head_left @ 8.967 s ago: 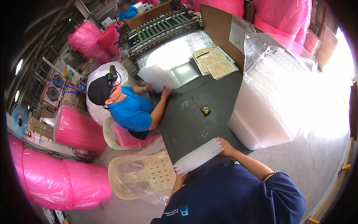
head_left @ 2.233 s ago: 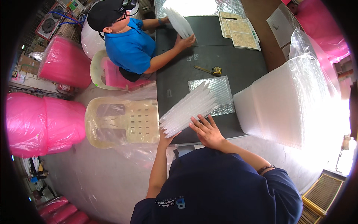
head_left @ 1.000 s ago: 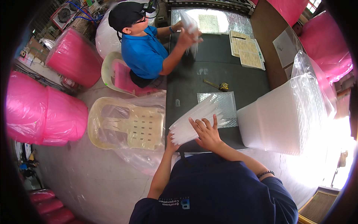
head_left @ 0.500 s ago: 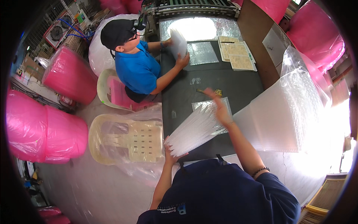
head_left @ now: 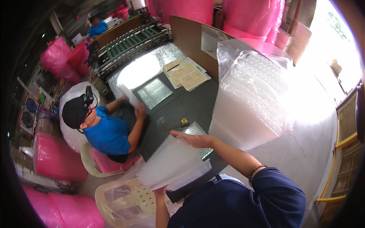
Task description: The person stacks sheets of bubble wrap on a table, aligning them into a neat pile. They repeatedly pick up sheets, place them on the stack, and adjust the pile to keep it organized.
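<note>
A stack of clear bubble wrap sheets is held slanted over the near end of the dark table. My left hand grips its lower left end from beneath, most of the fingers hidden by the sheets. My right hand is closed over the stack's upper right edge, fingers reaching along it. Some bubble wrap sheets hang lower, below the main stack. Partly covered by my right hand, another bubble wrap sheet lies on the table. Just beyond it sits a yellow and black tape measure, its blade out.
Across the table, a co-worker in blue holds sheets. Farther back are papers and a roller conveyor. A tall pile of wrapped clear sheets stands right; a plastic chair is left.
My view has swung right, so the table appears farther left. My right hand has come from the air above onto the stack's edge. The fanned sheets are now more even.
</note>
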Demonstrator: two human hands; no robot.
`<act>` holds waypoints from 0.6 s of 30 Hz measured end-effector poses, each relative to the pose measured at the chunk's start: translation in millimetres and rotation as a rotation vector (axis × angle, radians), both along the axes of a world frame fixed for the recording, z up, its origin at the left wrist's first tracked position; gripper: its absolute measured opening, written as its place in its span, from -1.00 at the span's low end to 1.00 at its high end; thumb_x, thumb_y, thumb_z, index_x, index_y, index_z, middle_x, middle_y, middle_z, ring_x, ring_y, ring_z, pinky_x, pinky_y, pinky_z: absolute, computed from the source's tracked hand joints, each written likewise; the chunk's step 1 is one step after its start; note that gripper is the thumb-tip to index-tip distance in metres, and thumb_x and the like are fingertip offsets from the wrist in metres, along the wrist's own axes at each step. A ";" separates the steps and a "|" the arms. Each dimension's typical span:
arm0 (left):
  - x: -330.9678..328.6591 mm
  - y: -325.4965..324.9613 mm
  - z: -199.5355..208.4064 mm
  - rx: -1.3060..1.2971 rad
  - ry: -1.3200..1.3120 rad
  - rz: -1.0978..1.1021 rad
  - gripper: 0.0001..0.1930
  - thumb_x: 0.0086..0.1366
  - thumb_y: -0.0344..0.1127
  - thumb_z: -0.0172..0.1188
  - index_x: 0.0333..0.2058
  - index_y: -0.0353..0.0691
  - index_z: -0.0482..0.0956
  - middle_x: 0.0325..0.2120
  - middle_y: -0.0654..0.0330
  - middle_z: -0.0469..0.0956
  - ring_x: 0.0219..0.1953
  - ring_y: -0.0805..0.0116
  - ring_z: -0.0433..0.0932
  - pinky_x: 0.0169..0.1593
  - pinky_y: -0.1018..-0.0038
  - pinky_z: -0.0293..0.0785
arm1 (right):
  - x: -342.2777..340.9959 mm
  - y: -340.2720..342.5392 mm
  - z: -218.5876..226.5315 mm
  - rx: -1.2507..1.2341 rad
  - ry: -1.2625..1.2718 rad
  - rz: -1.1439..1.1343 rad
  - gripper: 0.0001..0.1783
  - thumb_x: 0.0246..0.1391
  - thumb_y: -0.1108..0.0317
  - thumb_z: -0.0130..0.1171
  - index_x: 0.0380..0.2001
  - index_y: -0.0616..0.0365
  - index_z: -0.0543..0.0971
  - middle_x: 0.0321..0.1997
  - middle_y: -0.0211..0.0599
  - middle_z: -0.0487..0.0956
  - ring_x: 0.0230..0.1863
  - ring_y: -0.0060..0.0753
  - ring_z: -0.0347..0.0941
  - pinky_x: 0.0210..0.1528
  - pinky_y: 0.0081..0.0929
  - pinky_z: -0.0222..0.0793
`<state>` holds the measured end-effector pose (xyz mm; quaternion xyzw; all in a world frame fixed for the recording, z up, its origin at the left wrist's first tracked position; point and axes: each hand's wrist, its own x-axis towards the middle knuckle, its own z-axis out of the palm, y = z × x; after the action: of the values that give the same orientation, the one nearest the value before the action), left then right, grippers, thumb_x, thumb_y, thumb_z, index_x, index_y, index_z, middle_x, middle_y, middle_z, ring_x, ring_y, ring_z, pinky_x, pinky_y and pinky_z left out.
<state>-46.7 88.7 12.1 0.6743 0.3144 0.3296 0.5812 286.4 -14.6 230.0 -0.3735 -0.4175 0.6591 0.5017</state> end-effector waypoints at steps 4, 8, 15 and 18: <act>65.0 12.0 129.0 -0.446 -0.267 -0.028 -0.18 -0.24 -0.19 0.43 0.05 -0.20 0.27 -0.10 0.18 0.41 -0.04 0.11 0.37 0.05 0.21 0.32 | -7.3 -93.9 49.4 0.375 -1.006 -0.195 0.61 -0.58 -0.21 0.45 0.22 0.11 -0.57 0.36 0.06 -0.40 0.38 -0.08 -0.41 0.32 -0.16 -0.36; 109.2 43.9 136.9 -0.104 -0.303 -0.549 -0.05 -0.37 -0.16 0.54 0.06 -0.24 0.24 -0.05 0.17 0.37 0.01 0.21 0.32 0.03 0.26 0.32 | -23.4 -161.5 60.2 0.214 -0.775 -0.751 0.59 -0.60 -0.02 0.52 0.21 0.24 -0.51 0.35 0.01 -0.29 0.37 -0.13 -0.32 0.32 -0.19 -0.31; 297.5 -51.1 412.0 0.377 -0.358 -0.979 0.01 -0.47 -0.15 0.56 0.03 -0.36 0.26 -0.09 0.03 0.42 -0.01 0.23 0.39 0.09 0.34 0.26 | -8.7 -275.8 90.1 0.326 -0.249 -1.565 -0.16 -0.45 0.22 0.44 -0.02 0.33 0.35 -0.13 -0.19 0.48 -0.06 -0.26 0.40 0.00 -0.29 0.32; 357.2 -96.6 477.8 0.344 -0.494 -1.087 0.07 -0.34 0.02 0.48 0.12 -0.40 0.14 0.06 -0.04 0.27 0.14 0.19 0.23 0.19 0.36 0.11 | 29.1 -311.3 134.5 0.645 -0.385 -1.780 -0.18 -0.32 0.22 0.36 0.04 0.32 0.25 -0.17 -0.13 0.44 -0.11 -0.17 0.41 -0.04 -0.16 0.38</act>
<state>310.5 -7.9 489.9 0.7258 -0.2752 0.1787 0.6046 315.5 -325.9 364.5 -0.4991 -0.2176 -0.1811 0.8190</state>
